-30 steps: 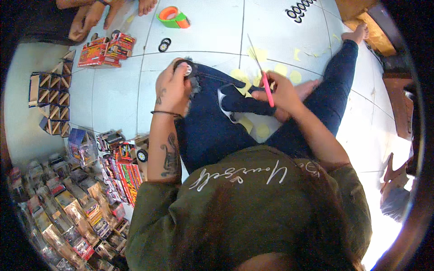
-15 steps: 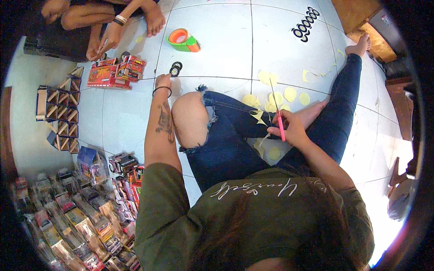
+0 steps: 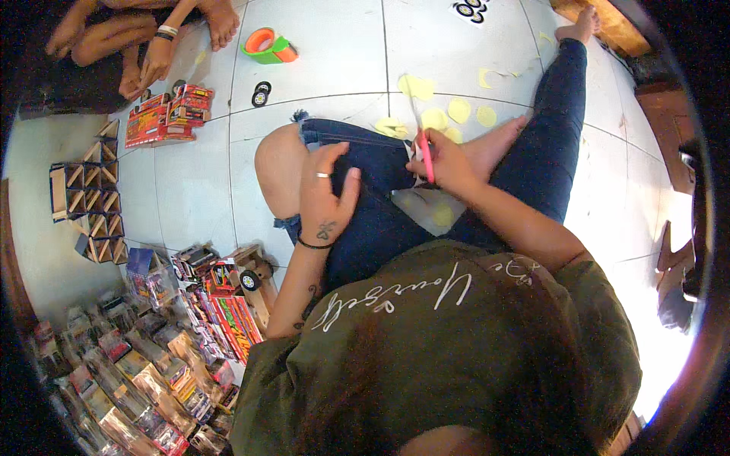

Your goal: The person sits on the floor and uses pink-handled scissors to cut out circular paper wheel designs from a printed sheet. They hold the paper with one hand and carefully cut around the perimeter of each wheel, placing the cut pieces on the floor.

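Note:
My left hand hovers over or rests on my left thigh. Its fingers are spread and nothing is in them. In my right hand is a pair of scissors with pink handles, its blades pointing away from me. A pale scrap shows by those fingers, too small to make out. Beyond the scissors, pale yellow paper circles and scraps lie on the tiles. Two black wheel pieces lie on the floor past my left knee.
Farther off is a green and orange tape dispenser. A co-worker's hand is near a red toy truck at far left. A sheet of wheel prints lies far ahead. Packed toy vehicles and a wooden-wheeled piece stand near left.
My left hand has drawn back from the wheel pieces, now left on the floor, to my thigh. The view has shifted, so floor things appear farther left and up. The scissors stay in my right hand.

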Demonstrator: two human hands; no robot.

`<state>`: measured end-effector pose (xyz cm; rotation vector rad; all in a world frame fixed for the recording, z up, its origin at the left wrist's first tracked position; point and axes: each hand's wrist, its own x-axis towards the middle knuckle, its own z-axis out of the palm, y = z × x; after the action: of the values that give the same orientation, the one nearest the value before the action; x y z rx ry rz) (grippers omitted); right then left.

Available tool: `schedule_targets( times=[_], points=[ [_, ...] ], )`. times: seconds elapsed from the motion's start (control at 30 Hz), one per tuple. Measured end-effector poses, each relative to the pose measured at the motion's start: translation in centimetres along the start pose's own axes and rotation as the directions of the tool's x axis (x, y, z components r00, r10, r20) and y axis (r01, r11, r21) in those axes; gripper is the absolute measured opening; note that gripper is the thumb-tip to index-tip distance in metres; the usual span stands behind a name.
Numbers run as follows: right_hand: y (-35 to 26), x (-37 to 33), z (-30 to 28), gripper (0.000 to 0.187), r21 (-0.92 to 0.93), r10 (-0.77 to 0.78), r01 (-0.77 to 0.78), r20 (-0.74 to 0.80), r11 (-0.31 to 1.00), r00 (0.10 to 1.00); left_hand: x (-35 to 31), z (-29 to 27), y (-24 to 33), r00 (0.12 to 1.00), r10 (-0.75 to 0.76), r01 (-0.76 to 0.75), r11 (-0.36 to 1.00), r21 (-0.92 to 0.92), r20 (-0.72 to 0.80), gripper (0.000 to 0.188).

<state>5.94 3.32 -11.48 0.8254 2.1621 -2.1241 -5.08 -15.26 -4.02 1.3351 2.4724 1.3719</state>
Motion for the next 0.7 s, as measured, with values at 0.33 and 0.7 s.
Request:
schedule_targets(
  times=[0.33,0.7],
  points=[
    [-7.2,-3.7,-5.2,0.025,0.648,-0.108,0.042,0.061,0.760,0.992,1.5,7.1,3.9,0.882,0.132,-0.134,0.991,-0.026,0.453,0.072],
    [-6.9,-4.4,-6.1,0.032,0.508,-0.064,0.150,-0.182,0.848,0.981,2.0,6.6,6.0,0.837,-0.423,0.543,0.563,-0.623,0.348,0.017]
  ],
)
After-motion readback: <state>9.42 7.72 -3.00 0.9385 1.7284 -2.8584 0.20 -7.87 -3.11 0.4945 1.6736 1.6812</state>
